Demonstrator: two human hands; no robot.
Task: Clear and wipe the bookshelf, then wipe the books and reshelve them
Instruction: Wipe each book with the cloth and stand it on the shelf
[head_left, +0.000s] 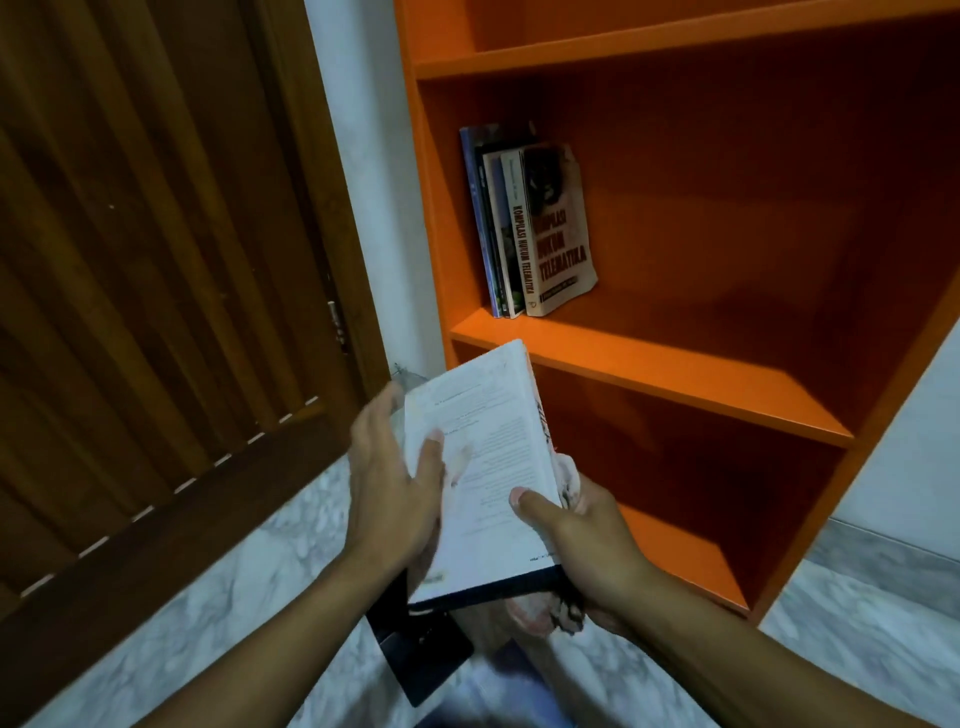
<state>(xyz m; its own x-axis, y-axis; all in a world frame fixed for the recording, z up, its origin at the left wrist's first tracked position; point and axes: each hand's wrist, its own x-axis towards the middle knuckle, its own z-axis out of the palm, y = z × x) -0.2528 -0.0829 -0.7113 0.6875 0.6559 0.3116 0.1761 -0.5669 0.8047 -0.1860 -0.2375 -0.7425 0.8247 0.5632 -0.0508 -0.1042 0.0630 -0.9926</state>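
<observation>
While both forearms reach in from the bottom of the frame, the white book (483, 467) sits low in the middle, tilted with its far end toward the shelving. The left hand (392, 483) lies along the book's left edge, thumb pressed on the pale cover and the other fingers out of sight behind it. The right hand (582, 535) grips the book's right side, thumb curled over the cover; a pinkish, stained cloth (550, 608) is bunched in the same hand, showing beside the spine and under the book's near corner. Just below the book, a dark flat object (421, 654) lies on the marbled floor (249, 597); what it is cannot be told. Behind the hands rises the orange bookshelf (649, 364). On its middle board, upper centre of the frame, a few shelved books (524, 228) stand upright against the left wall, the outermost titled "Kompilasi Hukum Telematika". A brown wooden door (156, 260) fills the left of the frame.
</observation>
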